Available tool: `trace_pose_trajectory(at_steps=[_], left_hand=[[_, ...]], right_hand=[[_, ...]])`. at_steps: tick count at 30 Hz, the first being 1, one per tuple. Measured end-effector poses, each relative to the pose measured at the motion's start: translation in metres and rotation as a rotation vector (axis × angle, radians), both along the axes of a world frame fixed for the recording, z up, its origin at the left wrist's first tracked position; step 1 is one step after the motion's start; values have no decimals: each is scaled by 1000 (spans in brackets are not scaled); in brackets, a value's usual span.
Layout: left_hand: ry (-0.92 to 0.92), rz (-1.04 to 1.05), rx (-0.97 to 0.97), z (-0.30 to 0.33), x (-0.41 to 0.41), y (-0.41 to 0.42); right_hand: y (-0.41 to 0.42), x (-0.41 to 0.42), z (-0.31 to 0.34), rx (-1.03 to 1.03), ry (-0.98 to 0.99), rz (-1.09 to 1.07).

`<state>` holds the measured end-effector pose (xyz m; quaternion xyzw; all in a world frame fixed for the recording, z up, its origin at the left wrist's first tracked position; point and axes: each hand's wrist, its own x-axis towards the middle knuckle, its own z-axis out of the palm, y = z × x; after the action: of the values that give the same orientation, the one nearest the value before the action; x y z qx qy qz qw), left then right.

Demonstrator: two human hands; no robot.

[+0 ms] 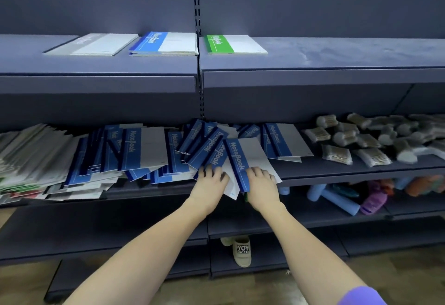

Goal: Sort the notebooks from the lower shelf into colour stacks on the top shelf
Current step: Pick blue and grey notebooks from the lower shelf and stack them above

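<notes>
Notebooks (144, 153), mostly blue, sprawl across the lower shelf (337, 172); grey stack (94, 44), blue stack (166, 43) and green stack (234, 44) lie on the top shelf (337, 54). Left hand (210, 179) rests flat-fingered on the pile. Right hand (261, 182) grips one blue notebook (240, 157) at the shelf's front edge.

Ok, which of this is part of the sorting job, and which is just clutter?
Job: blue notebooks on the lower shelf; grey stack, blue stack, green stack on top; left hand; right hand.

Clutter: packets; blue rolls; shoe.
</notes>
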<state>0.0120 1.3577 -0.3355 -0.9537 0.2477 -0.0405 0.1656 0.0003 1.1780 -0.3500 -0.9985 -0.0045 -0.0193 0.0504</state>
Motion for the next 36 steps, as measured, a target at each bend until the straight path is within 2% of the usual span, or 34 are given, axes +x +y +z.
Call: trace_pose_trajectory(at_steps=[4,7,10,13,18,27,36], left_hand=[[94,-14,-3,11,-15,15],[174,-42,-97,26,-26,30],[181,-82,-185,44,-38,48],[115,-134,-231,63,-51,67],[-41,-203,-368,113,-67,92],[-214,-241,-508,214,-85,137],[-394,-265,-607,309,-89,161]], right_hand=[[16,-20,7,71,21,-53],[28,-40,21,224,21,-130],[37,-60,41,382,-12,-212],[45,-77,67,475,-47,-289],[65,-107,120,518,-170,-365],[110,-145,224,546,-367,-293],[136,-140,317,494,-626,-198]])
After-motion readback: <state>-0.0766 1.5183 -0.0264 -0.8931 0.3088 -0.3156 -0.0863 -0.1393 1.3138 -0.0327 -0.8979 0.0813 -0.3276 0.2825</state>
